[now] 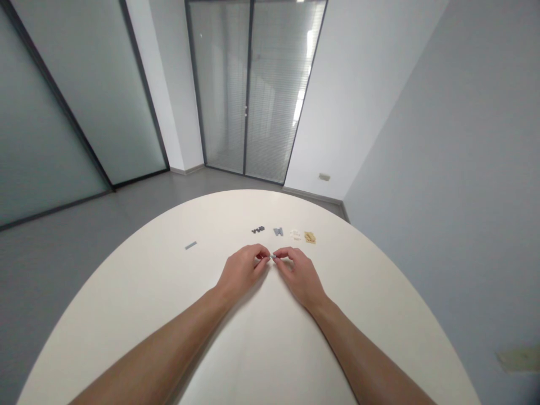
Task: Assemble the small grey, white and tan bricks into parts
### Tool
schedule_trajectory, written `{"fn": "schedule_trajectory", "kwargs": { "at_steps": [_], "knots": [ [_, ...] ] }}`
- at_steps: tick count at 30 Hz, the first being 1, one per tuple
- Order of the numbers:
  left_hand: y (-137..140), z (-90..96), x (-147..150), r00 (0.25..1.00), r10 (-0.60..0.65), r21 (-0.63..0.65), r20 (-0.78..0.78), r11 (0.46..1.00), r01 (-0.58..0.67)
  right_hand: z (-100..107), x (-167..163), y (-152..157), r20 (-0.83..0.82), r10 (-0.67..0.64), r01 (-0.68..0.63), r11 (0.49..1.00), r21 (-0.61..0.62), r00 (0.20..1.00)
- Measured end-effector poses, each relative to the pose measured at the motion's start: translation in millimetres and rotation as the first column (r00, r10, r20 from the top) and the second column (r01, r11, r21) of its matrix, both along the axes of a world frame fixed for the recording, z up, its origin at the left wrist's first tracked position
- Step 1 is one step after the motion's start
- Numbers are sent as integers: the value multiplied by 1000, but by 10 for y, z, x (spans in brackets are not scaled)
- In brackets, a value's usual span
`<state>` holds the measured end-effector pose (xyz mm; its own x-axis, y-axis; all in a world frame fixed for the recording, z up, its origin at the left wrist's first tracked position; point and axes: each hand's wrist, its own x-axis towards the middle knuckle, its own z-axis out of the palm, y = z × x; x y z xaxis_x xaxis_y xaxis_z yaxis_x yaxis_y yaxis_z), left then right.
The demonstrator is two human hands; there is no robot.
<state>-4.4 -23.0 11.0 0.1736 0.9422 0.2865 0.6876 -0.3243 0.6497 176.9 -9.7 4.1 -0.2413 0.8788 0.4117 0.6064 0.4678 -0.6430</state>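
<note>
Over the middle of the white table (244,315), my left hand (245,265) and my right hand (298,271) meet fingertip to fingertip. Both pinch a small light-grey piece (273,256) between thumb and fingers, one hand at each end. Most of that piece is hidden by the fingers, and its exact kind is too small to make out. Just beyond the hands lie a cluster of small dark pieces (258,229) and some blue-grey pieces (278,231). To their right are white pieces (296,234) and a tan pile (310,237).
A flat grey strip (191,245) lies alone on the table, left of my left hand. The table's rounded far edge (248,191) faces a glass door (270,90). A grey-white wall (464,169) stands to the right, and frosted panels (84,84) are at the left.
</note>
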Motion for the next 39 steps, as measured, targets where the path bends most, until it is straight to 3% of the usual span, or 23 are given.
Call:
{"fn": "schedule_trajectory", "kwargs": {
  "at_steps": [10,39],
  "knots": [
    [-1,-8,8,1000,-17,51,22,999,16,-9,9,6,-18,17,-17,1000,14,1000],
    [-9,1,-2,999,-31,25,20,999,30,6,5,-3,-8,22,-22,1000,13,1000]
  ]
}}
